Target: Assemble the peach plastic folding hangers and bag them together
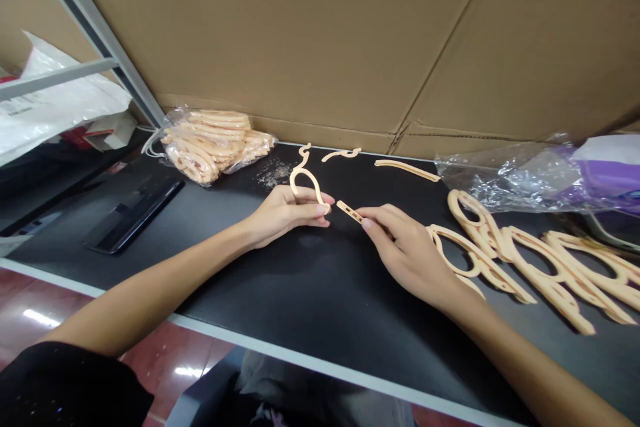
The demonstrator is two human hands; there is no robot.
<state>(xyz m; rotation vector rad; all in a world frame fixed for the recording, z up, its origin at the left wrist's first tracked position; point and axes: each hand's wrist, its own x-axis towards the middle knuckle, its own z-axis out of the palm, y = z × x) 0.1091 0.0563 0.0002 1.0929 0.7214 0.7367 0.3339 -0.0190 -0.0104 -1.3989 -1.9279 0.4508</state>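
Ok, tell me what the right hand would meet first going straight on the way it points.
The right hand, strip leading, would probably meet the hook in the left hand, or that hand's fingertips; depth is unclear, so which comes first is hard to tell.

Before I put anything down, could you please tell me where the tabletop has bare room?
The widest bare stretch of tabletop lies between the left hand, the right hand and the near edge; a smaller patch separates the flat black object from the left hand. Cream pieces crowd the right, bagged pieces the back left.
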